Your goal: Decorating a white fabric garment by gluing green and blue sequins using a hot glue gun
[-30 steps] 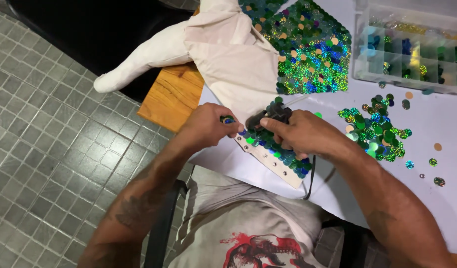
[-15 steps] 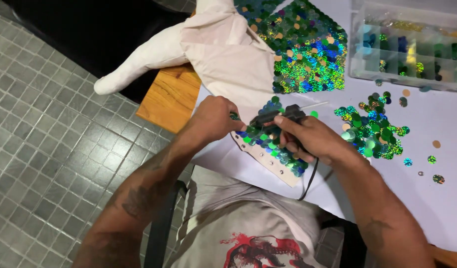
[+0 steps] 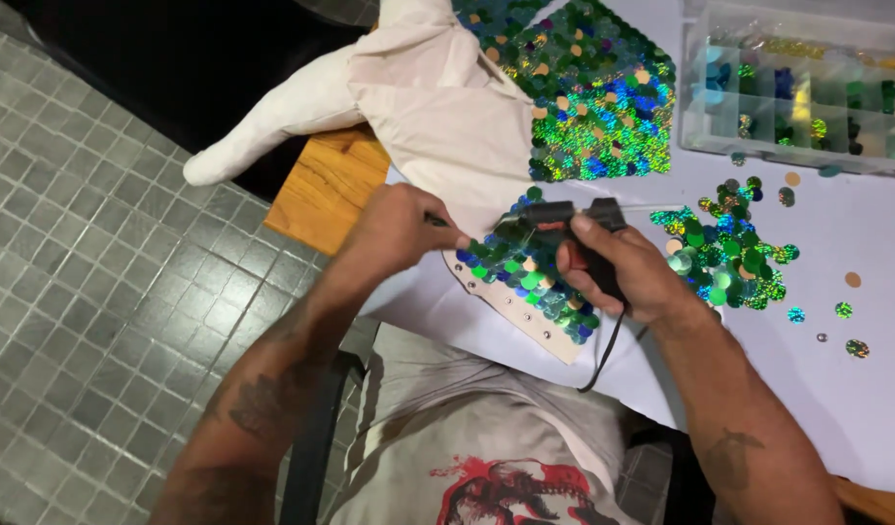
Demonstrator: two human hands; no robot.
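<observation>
**Glue gun nozzle and pinching fingers meet at the strip's upper end**

While the right hand (image 3: pixel 622 267) is wrapped tight around the grip of the black glue gun (image 3: pixel 554 228), the gun's body lies almost level across the work, its nozzle pointing toward nine o'clock and its cord (image 3: pixel 603 355) trailing off toward six o'clock past the table's near edge. The left hand (image 3: pixel 399 228) sits just at nine o'clock of that nozzle, fingers drawn together in a pinch; what they pinch is too small to tell (perhaps a single sequin). Nozzle tip and pinched fingertips are very close, if not touching, right above the upper left end of the cream fabric strip (image 3: pixel 520 316).

That strip has its long axis running from about ten o'clock down to four o'clock, lying under both hands on the white table sheet (image 3: pixel 856 389). Its upper side is covered in green and blue sequins, while its lower edge shows bare with a row of small studs. Of the two hands, the left is the nearer to the strip's bare upper end; the right rests over its middle.

At three o'clock of the right hand, near but apart, lies a loose sequin pile (image 3: pixel 729 253). At twelve o'clock spreads the large sequinned panel (image 3: pixel 593 97) on cream cloth (image 3: pixel 438 107), and at about two o'clock stands a clear compartment box (image 3: pixel 797 87).
</observation>
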